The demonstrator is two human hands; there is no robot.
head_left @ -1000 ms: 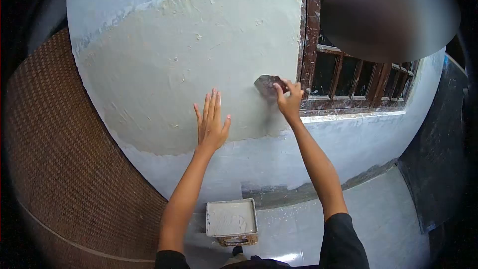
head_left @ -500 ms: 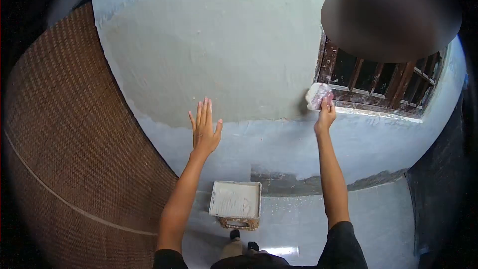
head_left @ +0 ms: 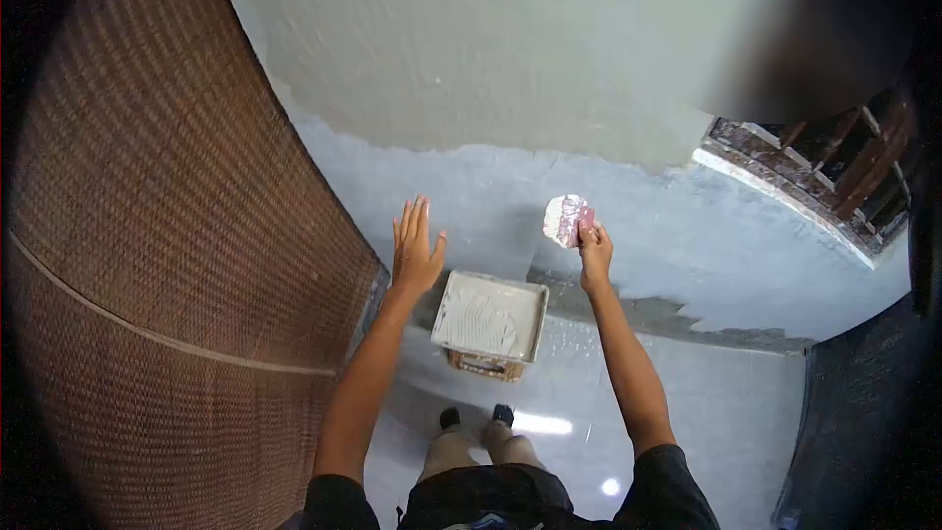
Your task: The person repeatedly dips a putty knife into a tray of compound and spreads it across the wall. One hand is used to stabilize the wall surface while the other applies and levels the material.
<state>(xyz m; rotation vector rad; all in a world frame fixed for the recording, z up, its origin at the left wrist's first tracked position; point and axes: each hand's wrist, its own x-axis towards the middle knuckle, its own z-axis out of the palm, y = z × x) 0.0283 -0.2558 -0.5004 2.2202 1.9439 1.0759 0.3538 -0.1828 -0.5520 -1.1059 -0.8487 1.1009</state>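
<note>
My right hand grips a pinkish putty scraper, its flat face smeared with white paste. It is held up in front of the bluish lower wall, away from the window. On the left, my left hand is raised with fingers stretched out and nothing in it. Below and between both hands stands a shallow rectangular tray of white paste, set on a brown crate. Ridged marks run through the paste.
A woven mat covers the left side. Greyish-green coating spreads over the upper wall. A barred wooden window with a white-smeared sill is at right. White spatters dot the tiled floor near the tray.
My right hand has come down and left from the window's corner with the putty scraper. The view has tilted down, showing more floor and my legs. My left hand stays open.
</note>
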